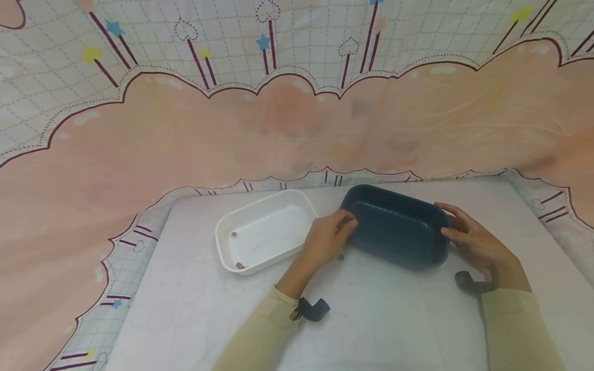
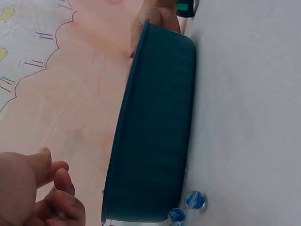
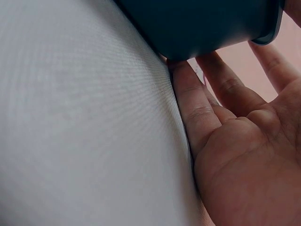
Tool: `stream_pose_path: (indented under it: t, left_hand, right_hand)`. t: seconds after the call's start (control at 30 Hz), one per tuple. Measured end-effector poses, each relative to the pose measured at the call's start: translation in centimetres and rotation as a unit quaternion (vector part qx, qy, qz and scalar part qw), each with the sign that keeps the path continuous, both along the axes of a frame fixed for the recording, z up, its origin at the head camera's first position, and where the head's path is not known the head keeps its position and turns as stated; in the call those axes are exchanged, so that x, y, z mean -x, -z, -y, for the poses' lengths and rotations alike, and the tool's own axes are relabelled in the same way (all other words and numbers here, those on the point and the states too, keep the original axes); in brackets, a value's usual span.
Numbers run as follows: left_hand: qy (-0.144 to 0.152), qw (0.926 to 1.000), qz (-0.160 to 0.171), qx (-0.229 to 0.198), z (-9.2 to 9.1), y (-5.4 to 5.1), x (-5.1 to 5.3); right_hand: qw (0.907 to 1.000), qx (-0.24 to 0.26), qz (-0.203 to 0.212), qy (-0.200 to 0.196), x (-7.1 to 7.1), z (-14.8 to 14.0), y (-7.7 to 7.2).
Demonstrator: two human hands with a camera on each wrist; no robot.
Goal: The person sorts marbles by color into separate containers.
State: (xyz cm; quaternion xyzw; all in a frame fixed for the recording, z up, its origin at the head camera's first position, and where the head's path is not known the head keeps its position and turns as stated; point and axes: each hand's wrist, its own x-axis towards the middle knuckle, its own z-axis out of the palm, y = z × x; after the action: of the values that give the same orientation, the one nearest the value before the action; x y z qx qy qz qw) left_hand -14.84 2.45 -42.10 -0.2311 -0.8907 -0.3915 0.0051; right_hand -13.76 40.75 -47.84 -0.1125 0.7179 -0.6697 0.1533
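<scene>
A dark blue-green rectangular tray (image 1: 394, 208) sits on the table, its side wall (image 2: 153, 122) filling the middle of the left wrist view. At its right end my right hand (image 1: 480, 242) grips it, thumb over the rim and fingers (image 3: 197, 113) against the outer wall. My left hand (image 1: 327, 237) is by the tray's left end; its fingers (image 2: 66, 202) are loosely curled, with nothing visible between them. Blue-and-clear glass marbles (image 2: 194, 200) lie on the table beside the tray's wall. One small blue marble (image 1: 341, 257) shows below the left hand in the head view.
Left of the dark tray stands a white rectangular tray (image 1: 271, 226), partly behind the left hand. A few reddish-brown marbles (image 1: 234, 235) lie near its left end. A white cloth covers the table (image 1: 394, 319); a patterned curtain (image 1: 278, 134) hangs behind.
</scene>
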Motion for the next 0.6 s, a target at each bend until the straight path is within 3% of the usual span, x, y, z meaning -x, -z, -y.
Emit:
stream_pose_path:
  t: [0.43, 0.6]
  left_hand:
    - [0.001, 0.9999, -0.008, 0.015, 1.0, 0.9, -0.7]
    - [-0.008, 0.9999, 0.008, 0.01, 1.4, 1.4, -1.3]
  right_hand:
    - [0.9994, 0.011, -0.03, -0.013, 0.1, 0.0, 0.1]
    - [0.9991, 0.022, -0.03, -0.02, 0.1, -0.1, 0.2]
